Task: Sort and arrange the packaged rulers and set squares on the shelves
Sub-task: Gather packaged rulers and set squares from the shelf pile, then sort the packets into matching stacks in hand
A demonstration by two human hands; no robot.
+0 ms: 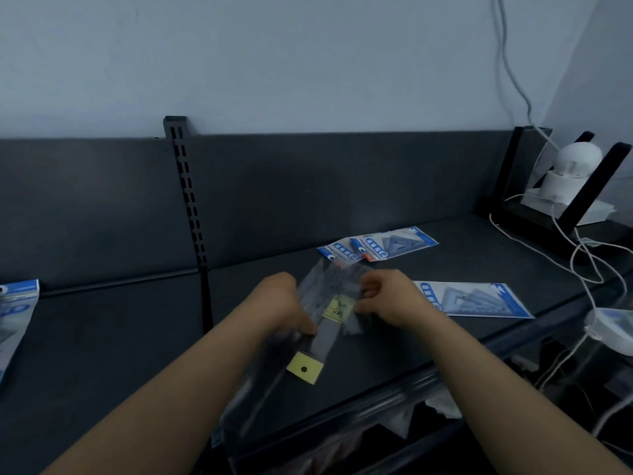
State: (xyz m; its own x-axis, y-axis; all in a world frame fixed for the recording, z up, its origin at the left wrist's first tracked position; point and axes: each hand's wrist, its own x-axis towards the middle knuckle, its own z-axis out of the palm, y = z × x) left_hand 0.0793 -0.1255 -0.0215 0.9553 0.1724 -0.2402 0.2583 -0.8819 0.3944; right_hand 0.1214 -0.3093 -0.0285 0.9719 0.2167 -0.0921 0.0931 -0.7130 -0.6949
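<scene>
Both hands, left hand (287,303) and right hand (387,296), grip a clear-sleeved bundle of rulers with yellow tags (325,313) above the dark grey shelf (137,337). 3 blue-carded set-square packs (380,246) lie loose behind; sorting looks barely begun.

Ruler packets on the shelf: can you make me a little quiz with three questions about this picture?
1. True or false: both hands, left and right, touch the clear packets.
2. What colour is the tag with a hole? A red, B yellow, C green.
3. Fill in: the blue-edged set square packet lies flat on the ____, to the right of the hands.

Key: 1 true; 2 B; 3 shelf.
</scene>
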